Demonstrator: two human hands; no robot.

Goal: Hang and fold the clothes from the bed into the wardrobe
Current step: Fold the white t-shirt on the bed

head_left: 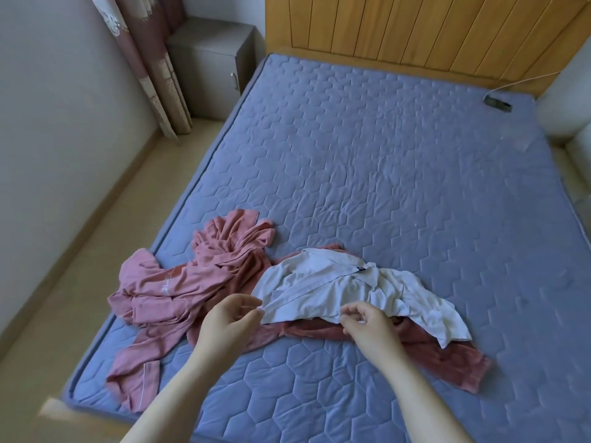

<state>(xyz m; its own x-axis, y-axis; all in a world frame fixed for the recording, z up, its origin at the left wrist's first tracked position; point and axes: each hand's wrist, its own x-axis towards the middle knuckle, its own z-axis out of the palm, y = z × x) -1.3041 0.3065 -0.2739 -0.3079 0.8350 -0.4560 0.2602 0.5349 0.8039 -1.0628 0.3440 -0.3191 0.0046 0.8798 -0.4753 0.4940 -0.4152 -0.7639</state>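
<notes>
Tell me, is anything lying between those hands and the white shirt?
Nothing visible. The white shirt lies uppermost, over a dark red garment; the left hand pinches its corner and the right hand is at its near edge.

The slate-blue quilted fabric mattress [383, 187] is showing hexagon stitching all over. The dusty-pink crumpled jersey garment [179, 289] is carrying a thin white stripe down one leg and faint pale lettering. The white crumpled cotton shirt [351, 289] is reading plain, a small dark label showing at its collar. Under it, the rust-red plush garment [447, 356] is looking deeper. The honey-orange wooden plank headboard [415, 27] is glowing warm.
</notes>
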